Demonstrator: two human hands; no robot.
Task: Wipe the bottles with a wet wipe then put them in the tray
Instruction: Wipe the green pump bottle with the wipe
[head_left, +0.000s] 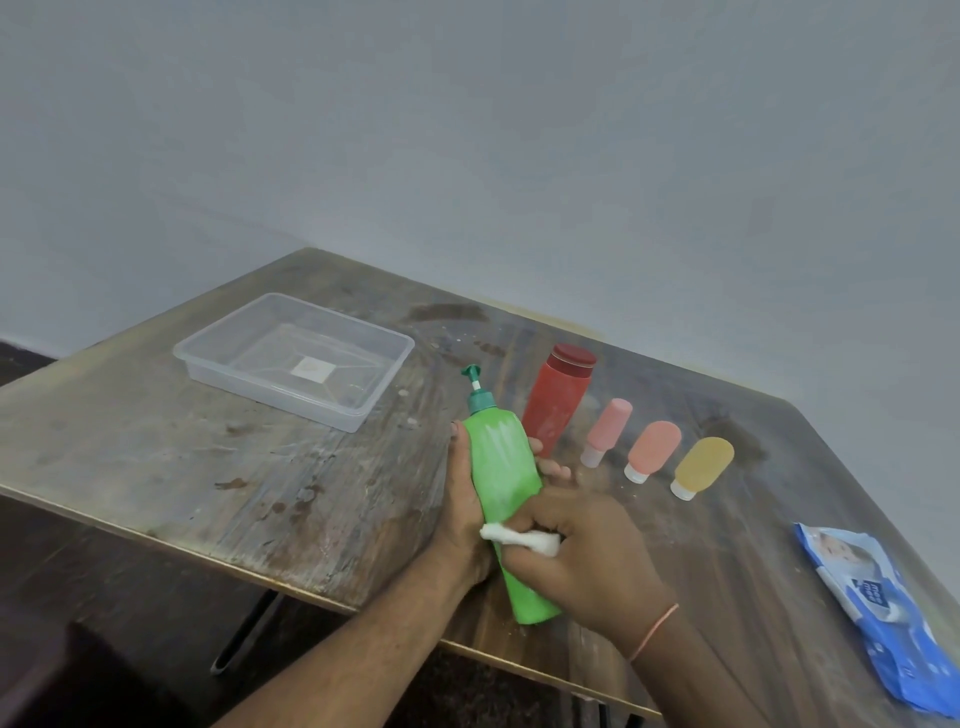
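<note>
A green pump bottle lies tilted above the table, cradled in my left hand, whose fingers curl round its far side. My right hand pinches a crumpled white wet wipe against the bottle's lower body. The clear plastic tray sits at the back left with no bottles in it. To the right of the green bottle lie a red bottle, a small pink bottle, an orange-pink bottle and a yellow bottle.
A blue pack of wet wipes lies near the table's right edge. The worn wooden table has its front edge running diagonally under my forearms. A grey wall stands behind it.
</note>
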